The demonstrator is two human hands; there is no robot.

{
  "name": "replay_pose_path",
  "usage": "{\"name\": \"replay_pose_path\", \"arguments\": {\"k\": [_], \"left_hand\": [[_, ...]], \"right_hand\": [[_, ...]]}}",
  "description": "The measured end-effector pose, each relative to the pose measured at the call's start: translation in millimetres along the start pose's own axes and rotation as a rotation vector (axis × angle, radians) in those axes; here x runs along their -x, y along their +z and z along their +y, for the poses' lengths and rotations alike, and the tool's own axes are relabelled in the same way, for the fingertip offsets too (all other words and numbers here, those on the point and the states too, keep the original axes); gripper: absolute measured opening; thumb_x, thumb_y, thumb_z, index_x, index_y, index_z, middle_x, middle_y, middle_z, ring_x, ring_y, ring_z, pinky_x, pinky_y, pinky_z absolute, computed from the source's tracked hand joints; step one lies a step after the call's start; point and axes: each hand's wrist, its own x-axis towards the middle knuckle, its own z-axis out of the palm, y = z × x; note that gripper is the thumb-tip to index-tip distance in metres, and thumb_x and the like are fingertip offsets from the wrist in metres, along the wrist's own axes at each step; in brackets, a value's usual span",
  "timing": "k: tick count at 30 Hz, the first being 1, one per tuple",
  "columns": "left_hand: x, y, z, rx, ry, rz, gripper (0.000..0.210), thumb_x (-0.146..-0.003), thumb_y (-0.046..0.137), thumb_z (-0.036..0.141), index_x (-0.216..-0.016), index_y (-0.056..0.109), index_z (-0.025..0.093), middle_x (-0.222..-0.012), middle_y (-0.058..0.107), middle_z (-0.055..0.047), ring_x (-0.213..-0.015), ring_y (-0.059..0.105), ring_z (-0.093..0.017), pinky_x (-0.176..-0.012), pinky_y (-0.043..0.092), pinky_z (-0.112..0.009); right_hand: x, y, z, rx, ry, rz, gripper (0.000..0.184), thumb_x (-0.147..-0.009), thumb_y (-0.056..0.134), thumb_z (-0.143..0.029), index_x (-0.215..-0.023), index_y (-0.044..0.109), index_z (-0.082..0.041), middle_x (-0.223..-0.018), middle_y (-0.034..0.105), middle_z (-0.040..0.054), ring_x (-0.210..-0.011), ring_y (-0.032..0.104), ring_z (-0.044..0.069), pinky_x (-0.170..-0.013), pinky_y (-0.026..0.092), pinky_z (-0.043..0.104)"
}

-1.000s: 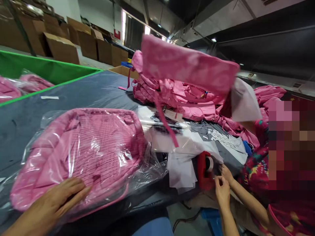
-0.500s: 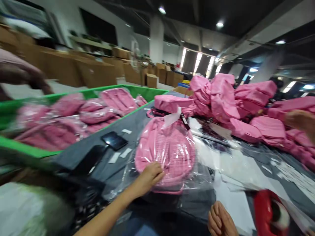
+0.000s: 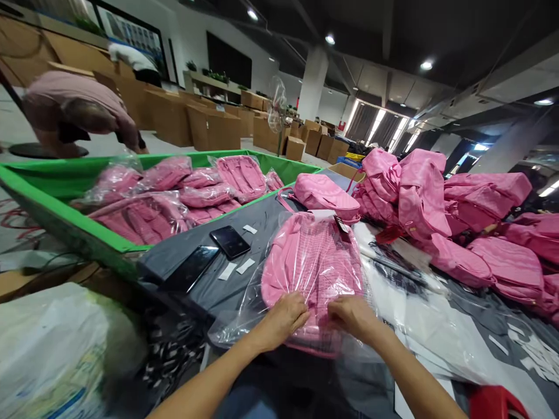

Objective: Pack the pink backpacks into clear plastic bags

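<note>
- Since the earlier frame the right hand (image 3: 354,317) has come up from the table's near edge to join the left hand (image 3: 286,319) on the bagged pink backpack (image 3: 314,267).
- Left of the backpack, a green bin (image 3: 65,224) holds many pink backpacks already sealed in plastic; two dark phones (image 3: 230,241) lie on the grey table (image 3: 183,256) between bin and backpack.
- Left hand: fingers curled, pinching the clear bag at the backpack's near edge.
- Bagged backpack: quilted pink, lying flat on the table in glossy, crinkled film with a tag at its far end. It looks fully inside the bag; closing the open near end seems to be what is left.
- Right hand: fingers bent, gripping the same film beside the left.
- Right of the backpack, a pile of unbagged pink backpacks (image 3: 458,203) waits.
</note>
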Motion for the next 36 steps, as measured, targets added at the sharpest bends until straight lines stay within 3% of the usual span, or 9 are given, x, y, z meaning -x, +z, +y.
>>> {"name": "replay_pose_path", "arguments": {"k": [7, 12, 14, 17, 21, 24, 27, 32, 36], "left_hand": [[1.9, 5.3, -8.3, -0.023, 0.101, 0.056, 0.043, -0.110, 0.033, 0.032, -0.079, 0.058, 0.017, -0.080, 0.058, -0.002, -0.075, 0.052, -0.017, -0.071, 0.039, -0.032], [3.0, 3.8, -7.8, 0.009, 0.096, 0.049, 0.039, -0.110, 0.035, 0.029, -0.079, 0.056, 0.018, -0.080, 0.057, -0.002, -0.075, 0.052, -0.017, -0.072, 0.039, -0.032], [2.6, 5.0, -8.1, 0.030, 0.083, 0.045, 0.037, -0.109, 0.037, 0.028, -0.079, 0.056, 0.018, -0.081, 0.057, -0.002, -0.075, 0.052, -0.017, -0.072, 0.039, -0.031], [0.6, 5.9, -7.0, 0.016, 0.075, 0.049, 0.037, -0.109, 0.037, 0.027, -0.080, 0.056, 0.018, -0.081, 0.057, -0.002, -0.076, 0.052, -0.017, -0.071, 0.039, -0.031], [4.4, -7.5, 1.8, -0.073, 0.081, -0.008, 0.032, -0.108, 0.042, 0.032, -0.085, 0.058, 0.018, -0.088, 0.060, -0.003, -0.084, 0.055, -0.018, -0.077, 0.042, -0.032], [18.9, -28.5, 2.8, -0.255, 0.099, -0.026, 0.020, -0.096, 0.068, 0.038, -0.095, 0.060, 0.020, -0.108, 0.064, -0.006, -0.112, 0.055, -0.026, -0.103, 0.037, -0.047], [39.1, -47.8, -12.5, -0.301, -0.007, 0.030, 0.017, -0.091, 0.076, 0.031, -0.093, 0.061, 0.021, -0.121, 0.063, -0.006, -0.131, 0.046, -0.031, -0.115, 0.020, -0.058], [51.3, -59.6, -40.6, 0.002, -0.296, -0.003, 0.019, -0.095, 0.069, 0.034, -0.083, 0.063, 0.020, -0.115, 0.065, -0.003, -0.118, 0.053, -0.026, -0.105, 0.033, -0.047], [41.8, -58.2, -42.7, 0.040, -0.314, -0.051, 0.018, -0.095, 0.066, 0.032, -0.082, 0.063, 0.019, -0.113, 0.065, -0.003, -0.115, 0.053, -0.025, -0.105, 0.032, -0.045]], "right_hand": [[-14.2, -2.1, 23.7, -0.096, 0.250, 0.105, 0.018, -0.077, 0.086, -0.035, -0.082, 0.073, -0.024, -0.074, 0.073, -0.0046, -0.068, 0.064, 0.013, -0.059, 0.034, 0.022], [15.0, -6.2, 28.1, 0.025, 0.472, 0.323, 0.004, -0.094, 0.063, -0.021, -0.090, 0.063, -0.019, -0.087, 0.070, 0.0040, -0.075, 0.061, 0.017, -0.063, 0.031, 0.026], [25.7, -0.9, 20.6, 0.017, 0.371, 0.342, 0.005, -0.096, 0.061, -0.021, -0.092, 0.062, -0.020, -0.090, 0.068, 0.0038, -0.077, 0.060, 0.016, -0.068, 0.034, 0.026], [22.0, 13.0, 8.6, -0.055, 0.155, 0.236, 0.018, -0.086, 0.077, -0.029, -0.088, 0.062, -0.022, -0.087, 0.066, -0.0005, -0.076, 0.057, 0.015, -0.066, 0.032, 0.025], [-0.2, 20.5, 8.0, -0.150, 0.144, 0.007, 0.034, -0.075, 0.086, -0.040, -0.079, 0.059, -0.021, -0.076, 0.063, -0.0037, -0.070, 0.051, 0.013, -0.060, 0.023, 0.026], [-4.2, 20.3, 15.6, -0.184, 0.138, -0.024, 0.035, -0.079, 0.082, -0.043, -0.077, 0.055, -0.020, -0.075, 0.061, -0.0036, -0.067, 0.048, 0.012, -0.060, 0.022, 0.026], [-4.1, 24.6, 21.1, -0.198, 0.126, 0.026, 0.037, -0.082, 0.079, -0.046, -0.076, 0.053, -0.020, -0.075, 0.061, -0.0027, -0.067, 0.047, 0.013, -0.061, 0.022, 0.027], [-1.0, 26.0, 18.1, -0.313, 0.098, 0.146, 0.042, -0.079, 0.076, -0.057, -0.073, 0.053, -0.021, -0.075, 0.061, 0.0004, -0.069, 0.051, 0.017, -0.062, 0.029, 0.028], [72.6, 29.2, 36.5, -0.523, 0.081, 0.471, 0.037, -0.089, 0.062, -0.061, -0.087, 0.062, -0.024, -0.087, 0.065, 0.0041, -0.081, 0.061, 0.022, -0.074, 0.048, 0.032]]}}
